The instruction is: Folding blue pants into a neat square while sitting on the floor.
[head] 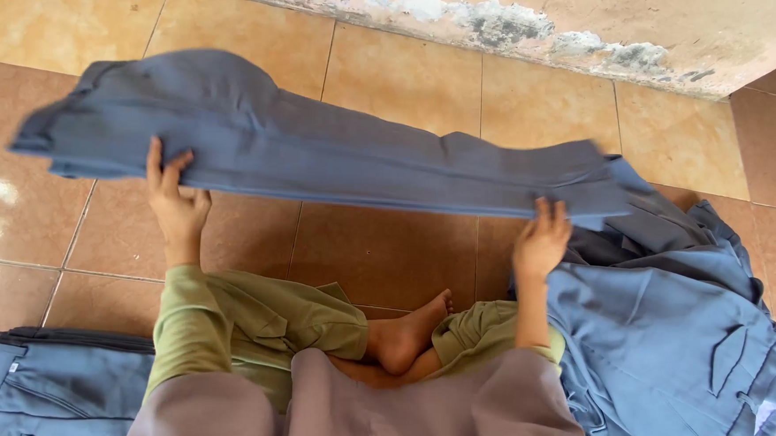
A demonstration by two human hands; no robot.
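Three heaps of blue-grey cloth sit on the glossy tan tiled floor (pixel 396 68), which fills the frame up to the peeling plaster wall base (pixel 504 21) along the top edge.

Largest item: long slate-blue folded trousers (pixel 321 153), held stretched across the middle of the frame, waist end at upper left, leg end at centre right. Edges blurred, so the garment is in motion; it looks lifted clear of the floor, though I cannot tell whether any part touches.

Next: loose heap of blue-grey trousers (pixel 691 349), lower right, crumpled, pocket flaps showing. Judged unfolded.

Next: flat stack of folded blue-grey trousers (pixel 52 377), lower left corner, edges squared. Judged finished.

Progress, as judged: several pieces folded, one in hand lengthwise-folded only, a fair heap remaining.

Person seated cross-legged, olive-green sleeves and trousers, one bare foot (pixel 408 334) at centre bottom.

Left hand (pixel 175 200): forearm reaching up-frame, fingers raised behind the lower hem near the waist end; grip closed on the cloth edge.

Right hand (pixel 542 239): forearm near vertical, fingers spread up against the lower edge near the leg end; grip pinching the fabric.
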